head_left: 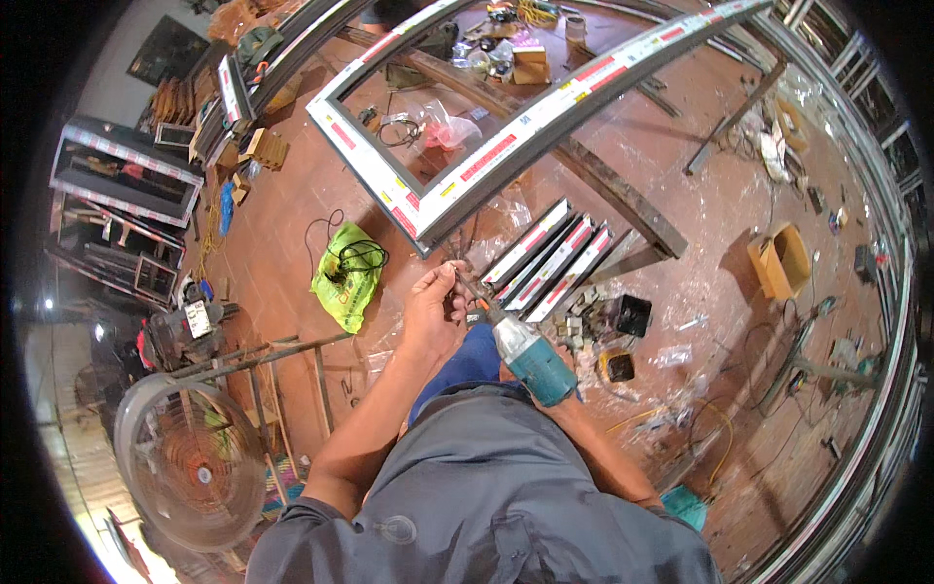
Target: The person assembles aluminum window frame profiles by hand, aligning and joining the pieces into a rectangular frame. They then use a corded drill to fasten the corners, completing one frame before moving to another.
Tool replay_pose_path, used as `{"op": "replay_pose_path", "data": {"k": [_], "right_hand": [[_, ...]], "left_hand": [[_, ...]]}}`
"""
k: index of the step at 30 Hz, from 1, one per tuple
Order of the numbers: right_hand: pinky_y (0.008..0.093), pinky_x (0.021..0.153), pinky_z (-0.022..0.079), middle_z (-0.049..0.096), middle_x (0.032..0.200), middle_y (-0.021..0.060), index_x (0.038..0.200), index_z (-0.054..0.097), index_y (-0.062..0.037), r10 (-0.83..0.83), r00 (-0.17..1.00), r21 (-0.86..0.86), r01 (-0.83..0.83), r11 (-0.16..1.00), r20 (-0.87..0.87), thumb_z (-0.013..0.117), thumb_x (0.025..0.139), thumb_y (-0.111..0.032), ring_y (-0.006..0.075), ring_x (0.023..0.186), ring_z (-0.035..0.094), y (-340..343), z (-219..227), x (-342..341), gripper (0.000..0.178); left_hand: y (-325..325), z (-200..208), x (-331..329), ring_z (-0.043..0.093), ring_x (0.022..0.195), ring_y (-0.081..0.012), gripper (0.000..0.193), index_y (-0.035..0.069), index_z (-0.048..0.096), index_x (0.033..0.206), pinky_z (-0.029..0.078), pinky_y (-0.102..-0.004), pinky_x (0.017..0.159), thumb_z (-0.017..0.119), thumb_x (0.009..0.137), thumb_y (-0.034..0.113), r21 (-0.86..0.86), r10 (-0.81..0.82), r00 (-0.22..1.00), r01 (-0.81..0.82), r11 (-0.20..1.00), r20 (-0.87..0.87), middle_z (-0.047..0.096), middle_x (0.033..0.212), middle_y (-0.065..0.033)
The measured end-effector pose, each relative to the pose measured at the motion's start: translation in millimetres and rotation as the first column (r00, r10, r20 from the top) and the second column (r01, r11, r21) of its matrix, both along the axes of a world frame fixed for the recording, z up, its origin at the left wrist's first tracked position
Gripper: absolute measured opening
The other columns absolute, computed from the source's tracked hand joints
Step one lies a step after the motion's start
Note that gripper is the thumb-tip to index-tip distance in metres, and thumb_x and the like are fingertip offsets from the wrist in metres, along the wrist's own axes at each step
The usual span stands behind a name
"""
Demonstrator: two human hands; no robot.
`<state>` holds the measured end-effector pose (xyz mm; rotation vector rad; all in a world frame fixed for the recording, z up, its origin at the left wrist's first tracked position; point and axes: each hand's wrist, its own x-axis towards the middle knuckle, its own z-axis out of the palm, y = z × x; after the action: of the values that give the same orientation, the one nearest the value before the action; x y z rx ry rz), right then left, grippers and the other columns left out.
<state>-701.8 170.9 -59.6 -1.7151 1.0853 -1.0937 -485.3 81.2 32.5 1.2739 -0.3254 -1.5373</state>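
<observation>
A teal and silver power drill [538,362] is in front of my body, its nose pointing up and left. My right hand [506,373] is wrapped round its grip, mostly hidden beneath the drill body. Close to the drill's tip, my left hand [438,300] has its fingers pinched together; what lies between them is too small to make out. Just beyond my left hand is the near corner of a large metal frame [420,216], covered with white and red film. Several cut profile lengths [550,261] lie side by side to the right of the hands.
A lime-green plastic bag [348,277] with a black cable lies on the left. Small metal pieces [582,319] and a black square container [632,315] sit right of the drill. Farther out are a cardboard box [781,261], a large fan [190,465] and smaller frames [126,173].
</observation>
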Motion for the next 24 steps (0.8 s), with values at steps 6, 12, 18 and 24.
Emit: {"op": "replay_pose_path", "data": {"k": [6, 12, 18, 24], "right_hand": [[0.0315, 0.096, 0.055, 0.074, 0.123, 0.0100, 0.131, 0.068, 0.0042, -0.068, 0.949, 0.185, 0.010, 0.983, 0.309, 0.071, 0.097, -0.010, 0.0165, 0.107, 0.070, -23.4, -17.8, 31.4, 0.036], [0.0345, 0.091, 0.055, 0.074, 0.118, 0.0134, 0.131, 0.068, 0.0009, -0.185, 0.875, 0.250, 0.076, 0.965, 0.447, 0.075, 0.092, -0.011, 0.0253, 0.102, 0.071, -40.3, -64.5, 65.8, 0.042], [0.0343, 0.096, 0.054, 0.072, 0.121, 0.0125, 0.133, 0.066, 0.0016, -0.181, 0.920, 0.185, 0.122, 0.975, 0.348, 0.076, 0.092, -0.009, 0.0235, 0.106, 0.070, -52.2, -74.1, 76.4, 0.043], [0.0375, 0.091, 0.057, 0.076, 0.119, 0.0150, 0.134, 0.069, -0.0028, -0.261, 0.848, 0.253, 0.156, 0.955, 0.461, 0.086, 0.083, -0.021, 0.0295, 0.101, 0.074, -61.5, -84.3, 96.8, 0.057]], "left_hand": [[-10.5, -40.1, 35.3, 0.038, 0.050, -0.0094, 0.043, 0.003, 0.066, 0.118, 0.031, -0.0244, 0.045, 0.061, 0.108, 0.045, 0.194, -0.010, 1.000, 0.007, 0.981, 0.011, 0.049, 0.071, 0.0022], [-28.4, -94.2, 121.7, 0.043, 0.068, -0.0110, 0.063, 0.008, 0.063, 0.120, 0.038, -0.0266, 0.059, 0.059, 0.100, 0.067, 0.290, -0.043, 0.988, -0.001, 0.957, 0.146, 0.045, 0.079, 0.0045], [-91.4, -88.5, 110.4, 0.055, 0.079, -0.0165, 0.053, 0.015, 0.063, 0.119, 0.041, -0.0309, 0.063, 0.066, 0.097, 0.063, 0.136, -0.054, 0.994, 0.040, 0.990, 0.097, 0.062, 0.093, 0.0022], [-99.0, -93.7, 110.5, 0.059, 0.078, -0.0195, 0.043, 0.016, 0.067, 0.111, 0.041, -0.0333, 0.061, 0.068, 0.098, 0.056, 0.109, -0.068, 0.997, 0.064, 0.992, 0.039, 0.071, 0.096, -0.0028]]}}
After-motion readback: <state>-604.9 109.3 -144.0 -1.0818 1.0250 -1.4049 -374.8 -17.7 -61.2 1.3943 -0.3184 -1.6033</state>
